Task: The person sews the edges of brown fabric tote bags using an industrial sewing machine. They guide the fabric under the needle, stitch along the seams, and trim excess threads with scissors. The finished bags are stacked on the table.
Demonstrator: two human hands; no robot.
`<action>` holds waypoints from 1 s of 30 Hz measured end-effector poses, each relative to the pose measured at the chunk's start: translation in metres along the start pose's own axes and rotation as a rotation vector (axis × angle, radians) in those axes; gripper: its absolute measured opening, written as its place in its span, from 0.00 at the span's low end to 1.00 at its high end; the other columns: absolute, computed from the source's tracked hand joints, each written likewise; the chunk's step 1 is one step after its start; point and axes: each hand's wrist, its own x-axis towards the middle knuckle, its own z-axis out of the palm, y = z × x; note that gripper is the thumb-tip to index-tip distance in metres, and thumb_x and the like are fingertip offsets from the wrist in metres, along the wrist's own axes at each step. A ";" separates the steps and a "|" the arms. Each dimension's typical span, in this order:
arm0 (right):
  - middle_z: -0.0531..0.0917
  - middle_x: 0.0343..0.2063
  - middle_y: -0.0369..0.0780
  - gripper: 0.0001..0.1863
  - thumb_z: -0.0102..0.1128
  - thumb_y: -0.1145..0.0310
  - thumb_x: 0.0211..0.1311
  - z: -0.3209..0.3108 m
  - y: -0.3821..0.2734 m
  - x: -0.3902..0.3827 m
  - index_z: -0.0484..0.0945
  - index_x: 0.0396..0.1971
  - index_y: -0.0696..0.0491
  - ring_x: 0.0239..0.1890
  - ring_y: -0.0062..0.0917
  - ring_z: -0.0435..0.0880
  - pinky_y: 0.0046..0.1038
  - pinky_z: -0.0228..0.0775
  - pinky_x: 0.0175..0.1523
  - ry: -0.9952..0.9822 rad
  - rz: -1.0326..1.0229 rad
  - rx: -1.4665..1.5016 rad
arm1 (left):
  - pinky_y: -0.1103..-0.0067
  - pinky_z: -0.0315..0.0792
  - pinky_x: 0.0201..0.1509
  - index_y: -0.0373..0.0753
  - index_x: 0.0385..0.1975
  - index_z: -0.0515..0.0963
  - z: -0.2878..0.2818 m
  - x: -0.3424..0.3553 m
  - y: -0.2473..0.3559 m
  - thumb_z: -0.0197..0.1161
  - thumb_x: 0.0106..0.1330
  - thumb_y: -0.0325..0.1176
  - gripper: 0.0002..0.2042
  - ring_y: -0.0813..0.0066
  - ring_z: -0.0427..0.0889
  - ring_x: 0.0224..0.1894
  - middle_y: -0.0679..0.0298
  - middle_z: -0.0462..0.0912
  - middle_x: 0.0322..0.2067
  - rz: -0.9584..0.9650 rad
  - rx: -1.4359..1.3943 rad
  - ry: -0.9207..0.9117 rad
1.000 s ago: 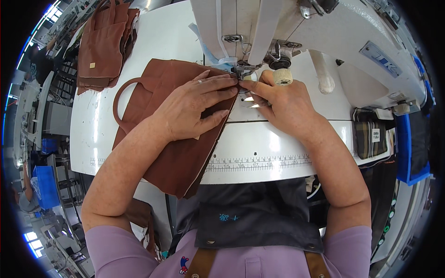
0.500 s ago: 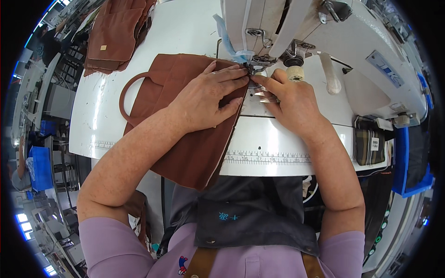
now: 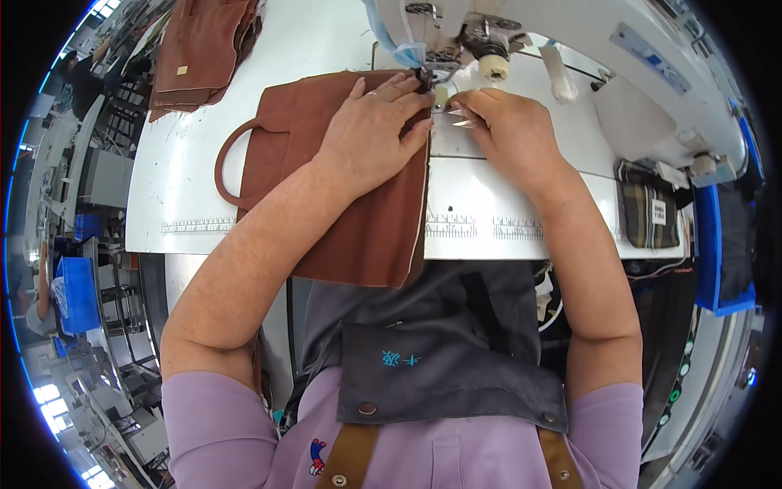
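A brown fabric bag (image 3: 366, 228) with a loop handle (image 3: 226, 163) lies flat on the white sewing table (image 3: 187, 204), its lower part hanging over the front edge. My left hand (image 3: 371, 130) presses flat on the bag, fingers spread, fingertips close to the presser foot (image 3: 425, 77) of the white sewing machine (image 3: 586, 49). My right hand (image 3: 505, 122) rests on the metal plate beside the bag's right edge, fingers curled and pinching at the seam edge near the needle.
A pile of brown fabric pieces (image 3: 204, 49) lies at the table's far left. A plaid pouch (image 3: 648, 212) sits at the right edge beside a blue bin (image 3: 717, 236). Printed ruler marks (image 3: 481, 224) run along the table front. Blue crates (image 3: 77, 293) stand on the floor left.
The view has shifted, so the bag and machine sit higher in the picture. Both hands have stayed on the bag by the needle, and more of the bag now hangs off the front edge.
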 end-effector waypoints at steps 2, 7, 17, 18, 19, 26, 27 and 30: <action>0.85 0.28 0.39 0.06 0.65 0.67 0.62 -0.004 -0.004 -0.003 0.84 0.37 0.49 0.32 0.39 0.87 0.39 0.79 0.36 0.017 -0.054 0.010 | 0.44 0.49 0.79 0.44 0.65 0.76 -0.005 -0.003 0.002 0.55 0.76 0.50 0.24 0.54 0.63 0.76 0.54 0.71 0.71 0.023 0.051 -0.043; 0.82 0.25 0.39 0.05 0.67 0.65 0.62 -0.035 -0.047 -0.031 0.83 0.33 0.49 0.28 0.39 0.85 0.39 0.77 0.33 -0.037 -0.052 0.139 | 0.42 0.42 0.79 0.43 0.72 0.67 -0.033 -0.059 0.033 0.56 0.74 0.57 0.33 0.49 0.56 0.79 0.54 0.64 0.75 0.098 -0.061 -0.218; 0.82 0.23 0.35 0.10 0.71 0.65 0.68 -0.018 -0.135 -0.125 0.84 0.33 0.57 0.22 0.18 0.78 0.27 0.71 0.29 -0.132 0.484 1.062 | 0.55 0.63 0.76 0.38 0.56 0.83 -0.052 -0.123 0.055 0.72 0.64 0.37 0.21 0.54 0.78 0.68 0.57 0.84 0.59 0.084 -0.325 -0.095; 0.82 0.22 0.33 0.11 0.70 0.65 0.69 -0.012 -0.135 -0.125 0.84 0.31 0.57 0.22 0.15 0.76 0.26 0.69 0.29 -0.148 0.547 1.189 | 0.54 0.63 0.76 0.37 0.54 0.84 -0.052 -0.124 0.051 0.71 0.65 0.36 0.19 0.54 0.79 0.67 0.57 0.85 0.58 0.106 -0.324 -0.103; 0.82 0.21 0.32 0.13 0.69 0.64 0.71 -0.005 -0.134 -0.125 0.83 0.29 0.57 0.22 0.12 0.74 0.24 0.67 0.28 -0.155 0.617 1.313 | 0.54 0.63 0.76 0.37 0.53 0.85 -0.052 -0.125 0.048 0.70 0.66 0.34 0.17 0.54 0.80 0.66 0.57 0.86 0.56 0.129 -0.323 -0.110; 0.78 0.16 0.28 0.19 0.64 0.65 0.74 0.004 -0.138 -0.122 0.81 0.20 0.54 0.21 0.09 0.67 0.20 0.58 0.28 -0.225 0.679 1.403 | 0.57 0.68 0.73 0.42 0.51 0.87 -0.049 -0.130 0.050 0.70 0.66 0.31 0.14 0.63 0.85 0.61 0.62 0.89 0.51 0.038 -0.414 0.085; 0.79 0.17 0.28 0.18 0.63 0.65 0.74 0.000 -0.139 -0.121 0.81 0.20 0.54 0.21 0.09 0.68 0.20 0.58 0.28 -0.235 0.688 1.386 | 0.58 0.70 0.72 0.41 0.51 0.87 -0.049 -0.130 0.054 0.70 0.66 0.31 0.14 0.63 0.85 0.60 0.62 0.89 0.51 0.091 -0.325 0.110; 0.80 0.18 0.30 0.18 0.60 0.68 0.75 0.004 -0.141 -0.123 0.81 0.21 0.55 0.23 0.09 0.70 0.20 0.61 0.31 -0.197 0.655 1.440 | 0.61 0.71 0.71 0.40 0.51 0.86 -0.039 -0.132 0.059 0.70 0.64 0.30 0.15 0.65 0.86 0.60 0.62 0.89 0.51 0.143 -0.233 0.160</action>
